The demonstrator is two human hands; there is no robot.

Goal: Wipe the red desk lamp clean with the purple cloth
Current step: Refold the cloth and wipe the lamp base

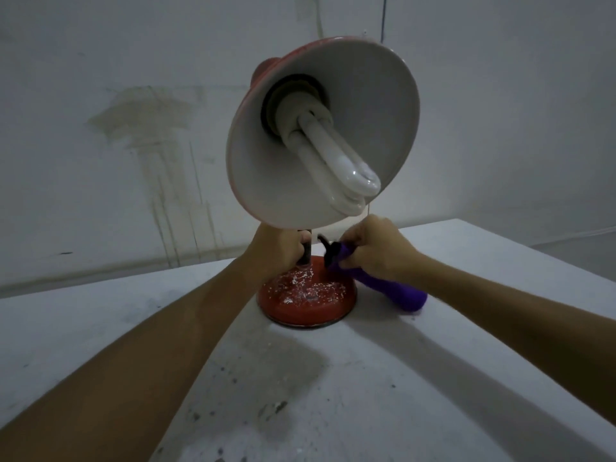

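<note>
The lamp stands on a pale, speckled counter. Its round red base is glossy and dotted with white flecks; the wide cone shade, grey-white inside, tilts toward the camera around a looped white bulb. The left hand grips the dark stem, mostly hidden. The right hand clutches the soft purple cloth against the base's right edge; its dark tip is hard to make out.

Two bare forearms — no sleeves, rings or watch
</note>
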